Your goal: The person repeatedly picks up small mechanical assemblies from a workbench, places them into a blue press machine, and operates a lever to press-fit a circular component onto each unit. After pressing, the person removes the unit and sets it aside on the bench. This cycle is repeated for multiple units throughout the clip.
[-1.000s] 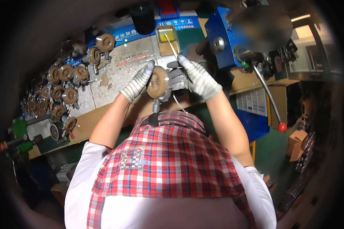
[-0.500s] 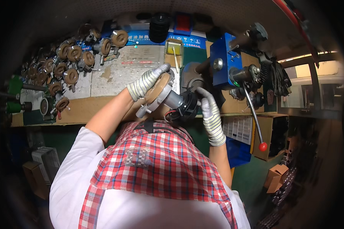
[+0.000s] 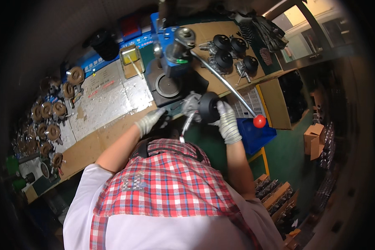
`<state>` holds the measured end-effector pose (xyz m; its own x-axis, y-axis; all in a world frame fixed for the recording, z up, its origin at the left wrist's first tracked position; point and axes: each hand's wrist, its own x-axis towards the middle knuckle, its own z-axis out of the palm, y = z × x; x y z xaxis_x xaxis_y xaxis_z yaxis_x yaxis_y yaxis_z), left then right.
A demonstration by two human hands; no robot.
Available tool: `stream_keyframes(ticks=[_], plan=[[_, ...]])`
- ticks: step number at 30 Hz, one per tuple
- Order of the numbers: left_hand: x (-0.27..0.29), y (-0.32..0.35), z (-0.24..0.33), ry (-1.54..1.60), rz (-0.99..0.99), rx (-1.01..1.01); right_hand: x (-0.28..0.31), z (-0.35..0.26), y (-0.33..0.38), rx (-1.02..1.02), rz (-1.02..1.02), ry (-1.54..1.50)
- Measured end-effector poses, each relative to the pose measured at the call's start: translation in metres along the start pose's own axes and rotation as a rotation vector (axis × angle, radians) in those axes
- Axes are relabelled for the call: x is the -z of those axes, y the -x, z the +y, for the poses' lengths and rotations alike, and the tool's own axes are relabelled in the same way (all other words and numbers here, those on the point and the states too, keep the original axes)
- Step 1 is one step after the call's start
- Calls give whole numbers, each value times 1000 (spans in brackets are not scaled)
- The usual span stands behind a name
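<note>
While the red-and-white checked apron (image 3: 171, 179) fills the near field, both gloved hands work just beyond it at the bench edge. Right hand (image 3: 228, 121): fingers curled around the black round part (image 3: 207, 107), gripping its right rim; part held on edge, flat face toward the left hand, a grey metal body with a thin stem hanging from its left side. Left hand (image 3: 151, 121): lies to the left of the part, clearly apart from it, fingers loosely bent over the bench edge; whether it pinches anything cannot be told. Right hand nearer the part; forearm raised steeply, elbow low. Just beyond the part: blue press (image 3: 176, 62) with round grey base plate. Its long lever with red knob (image 3: 259, 121) slants down right. Farther left, brown round parts (image 3: 54, 132) clustered; far right, finished black parts (image 3: 230, 52).
</note>
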<state>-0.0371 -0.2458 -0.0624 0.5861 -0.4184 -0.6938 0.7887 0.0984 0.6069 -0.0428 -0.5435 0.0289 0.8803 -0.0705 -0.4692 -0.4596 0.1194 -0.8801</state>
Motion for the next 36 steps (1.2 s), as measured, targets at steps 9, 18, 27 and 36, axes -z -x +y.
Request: stream_keyframes(ticks=[9, 18, 27, 36], plan=[[108, 66, -66, 405, 542, -78, 177, 35, -245, 5, 716, 637], [180, 160, -176, 85, 900, -59, 105, -17, -318, 407, 333, 164], [275, 254, -194, -560, 1687, 392, 109, 11, -274, 266, 667, 382], [431, 364, -121, -909, 1448, 828, 7, 197, -74, -296, -44, 562]])
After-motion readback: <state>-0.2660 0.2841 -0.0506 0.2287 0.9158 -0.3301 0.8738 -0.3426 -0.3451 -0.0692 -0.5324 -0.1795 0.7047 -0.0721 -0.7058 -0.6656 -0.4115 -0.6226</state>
